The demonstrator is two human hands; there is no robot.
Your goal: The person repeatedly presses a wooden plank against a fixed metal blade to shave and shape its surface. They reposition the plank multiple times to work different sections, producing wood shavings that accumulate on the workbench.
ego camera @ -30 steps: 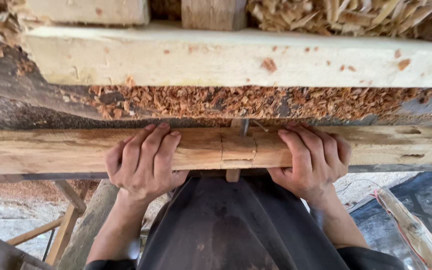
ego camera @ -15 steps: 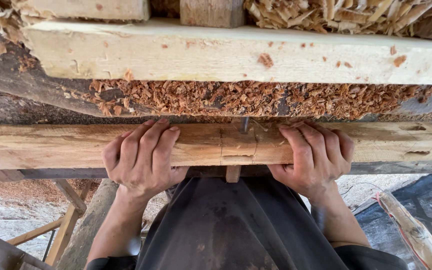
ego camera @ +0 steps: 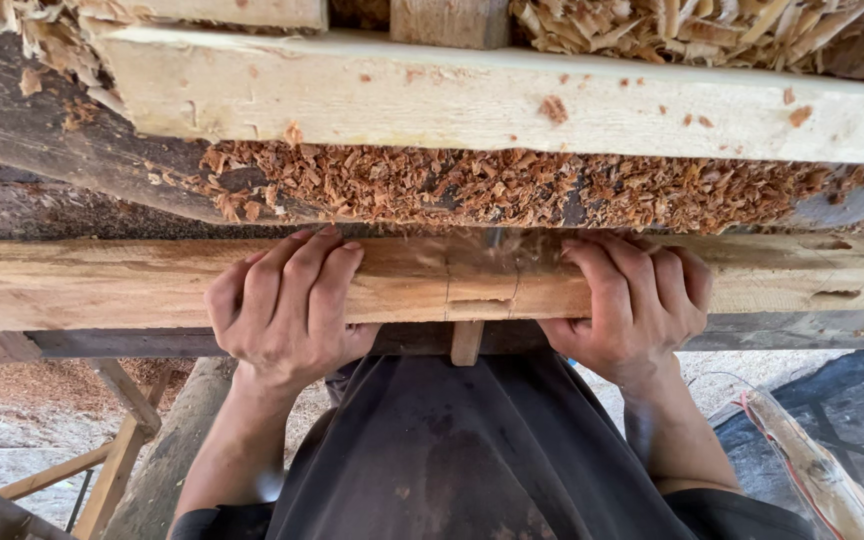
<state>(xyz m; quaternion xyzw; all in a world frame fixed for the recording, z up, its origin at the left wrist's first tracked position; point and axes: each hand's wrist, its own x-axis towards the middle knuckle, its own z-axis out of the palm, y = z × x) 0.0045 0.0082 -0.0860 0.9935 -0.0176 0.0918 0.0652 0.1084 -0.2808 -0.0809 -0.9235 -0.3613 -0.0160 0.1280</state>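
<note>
Left hand (ego camera: 287, 305) is closed over a long squared timber (ego camera: 102, 285) that runs across the middle of the frame, fingers curled over its top face and far edge; right hand (ego camera: 637, 300) is clamped on the same timber to the right of centre, in the same overhand grip. Between the two hands a shallow notch (ego camera: 479, 285) is seen cut into the timber — two fine cross lines bound it — and a small wooden peg (ego camera: 466, 342) is seen projecting below the timber's near edge at that spot. A thin upright metal pin or blade (ego camera: 493, 238) is visible just behind the notch, blurred, so its kind cannot be told. Behind the timber, across the centre of the frame, a bed of reddish wood shavings (ego camera: 472, 185) is spread over a dark log (ego camera: 62, 150); above it a pale planed beam (ego camera: 472, 95) spans the upper part of the frame. More pale shavings (ego camera: 672, 28) are heaped at upper right. At lower centre the person's dark apron (ego camera: 472, 460) is seen, and at lower right a stripped pole (ego camera: 812, 470) lies aslant. Progress, as judged: the notch is already marked and partly cut, and much waste has been removed, going by the shavings — the timber is only being held, no cutting tool is in either hand, and two further recesses (ego camera: 827, 268) at the right end look unfinished.
</note>
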